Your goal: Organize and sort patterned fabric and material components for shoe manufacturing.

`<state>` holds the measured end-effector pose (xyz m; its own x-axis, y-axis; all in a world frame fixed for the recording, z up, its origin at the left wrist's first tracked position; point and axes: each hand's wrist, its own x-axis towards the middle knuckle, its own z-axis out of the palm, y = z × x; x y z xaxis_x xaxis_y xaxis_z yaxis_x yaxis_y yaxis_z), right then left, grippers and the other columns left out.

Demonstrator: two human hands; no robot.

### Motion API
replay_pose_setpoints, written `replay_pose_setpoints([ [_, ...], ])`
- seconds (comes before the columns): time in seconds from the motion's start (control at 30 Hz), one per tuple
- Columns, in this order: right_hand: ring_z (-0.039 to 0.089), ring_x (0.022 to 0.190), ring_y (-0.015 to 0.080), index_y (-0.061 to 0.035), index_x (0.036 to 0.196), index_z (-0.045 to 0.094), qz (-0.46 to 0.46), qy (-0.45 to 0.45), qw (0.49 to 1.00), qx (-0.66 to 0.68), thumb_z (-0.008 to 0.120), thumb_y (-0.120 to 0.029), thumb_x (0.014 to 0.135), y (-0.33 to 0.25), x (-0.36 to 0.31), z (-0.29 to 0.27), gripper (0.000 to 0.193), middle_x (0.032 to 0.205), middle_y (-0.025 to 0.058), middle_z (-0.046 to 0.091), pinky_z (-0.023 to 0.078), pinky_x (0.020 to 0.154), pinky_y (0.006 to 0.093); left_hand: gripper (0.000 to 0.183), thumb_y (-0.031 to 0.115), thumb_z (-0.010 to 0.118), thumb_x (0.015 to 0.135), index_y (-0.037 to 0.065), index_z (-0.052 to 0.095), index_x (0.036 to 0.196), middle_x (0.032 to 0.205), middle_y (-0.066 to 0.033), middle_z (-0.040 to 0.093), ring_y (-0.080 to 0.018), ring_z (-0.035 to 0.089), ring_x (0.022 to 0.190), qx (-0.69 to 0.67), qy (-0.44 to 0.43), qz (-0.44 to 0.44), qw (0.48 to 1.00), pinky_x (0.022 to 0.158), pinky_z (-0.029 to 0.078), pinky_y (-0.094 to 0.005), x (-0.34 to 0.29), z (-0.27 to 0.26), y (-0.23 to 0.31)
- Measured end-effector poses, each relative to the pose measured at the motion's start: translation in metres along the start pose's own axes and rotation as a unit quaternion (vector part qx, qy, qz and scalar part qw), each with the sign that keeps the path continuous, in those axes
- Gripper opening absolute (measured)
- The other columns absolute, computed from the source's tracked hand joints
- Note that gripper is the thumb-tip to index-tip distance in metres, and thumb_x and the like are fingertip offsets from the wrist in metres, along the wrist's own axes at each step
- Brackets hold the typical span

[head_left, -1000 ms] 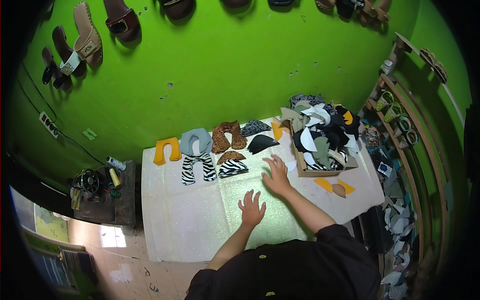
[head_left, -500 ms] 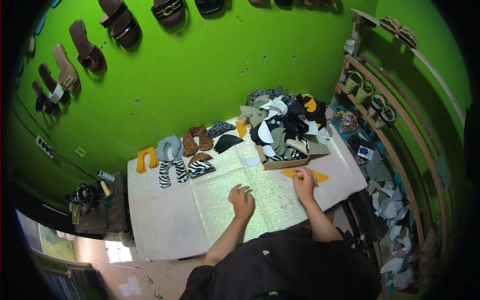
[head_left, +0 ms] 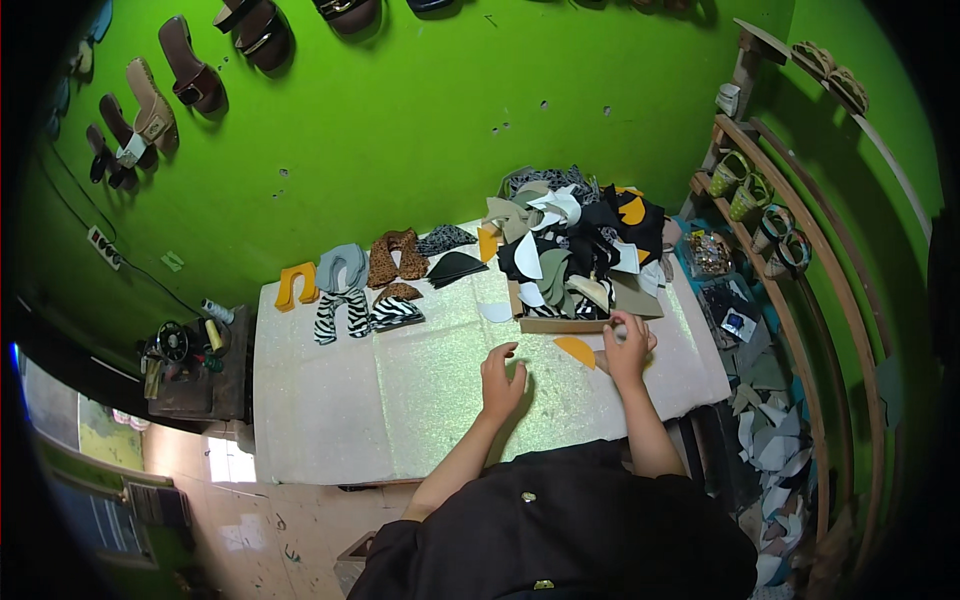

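Note:
My left hand (head_left: 503, 382) hovers over the front middle of the cloth-covered table (head_left: 320, 420), fingers loosely bent and apart, holding nothing. My right hand (head_left: 630, 348) is at the front of a cardboard box (head_left: 565, 326), its fingers curled but spaced apart; nothing shows clearly in its grasp. Just left of it a yellow half-round cut piece (head_left: 575, 351) lies flat on the cloth. Heaped in and over the box are cut pieces (head_left: 556, 270) in black, white, olive, yellow and patterned material. A white half-round piece (head_left: 494, 312) rests by the box's left front corner.
Sorted stacks line the table's back left: yellow (head_left: 297, 287), grey (head_left: 343, 268), leopard-print (head_left: 397, 257), zebra-print (head_left: 342, 317) and black (head_left: 457, 267). A sewing machine (head_left: 173, 340) stands left. Wooden racks (head_left: 790, 250) with shoes and scrap heaps flank the right; sandals (head_left: 190, 65) hang on the green wall.
My right hand has moved off the yellow pieces, rightward and toward the box; a smaller yellow shape now shows there. My left hand has shifted slightly right and forward. The view has tilted.

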<state>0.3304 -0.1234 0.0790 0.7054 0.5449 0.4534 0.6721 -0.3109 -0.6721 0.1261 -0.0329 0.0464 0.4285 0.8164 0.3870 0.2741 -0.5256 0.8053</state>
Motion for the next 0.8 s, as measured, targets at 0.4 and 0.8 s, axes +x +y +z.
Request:
replay_pose_setpoints([
  [0.4,0.045,0.110,0.0228,-0.0162,0.097,0.066,-0.044,-0.012,0.996,-0.078,0.063,-0.014,0.079,0.004,0.027,0.013,0.019,0.109,0.0032,0.055,0.022,0.095,0.0416,0.026,0.004,0.058,0.083,0.000,0.054,0.108,0.098,-0.0110,0.057,-0.0178,0.057,0.086,-0.118,-0.013,-0.040,0.992,0.080,0.045,-0.0304,0.024,-0.003,0.036],
  [0.8,0.062,0.078,0.0181,-0.0110,0.085,0.067,-0.172,-0.191,0.950,0.176,0.068,-0.012,0.077,-0.051,-0.006,-0.025,0.008,0.082,0.0017,0.067,0.038,0.086,0.0353,0.050,0.016,0.073,0.075,0.002,0.054,0.119,0.105,-0.0160,0.058,-0.0286,0.059,0.092,-0.026,-0.078,0.068,0.994,0.080,0.047,-0.0346,0.018,-0.029,0.072],
])
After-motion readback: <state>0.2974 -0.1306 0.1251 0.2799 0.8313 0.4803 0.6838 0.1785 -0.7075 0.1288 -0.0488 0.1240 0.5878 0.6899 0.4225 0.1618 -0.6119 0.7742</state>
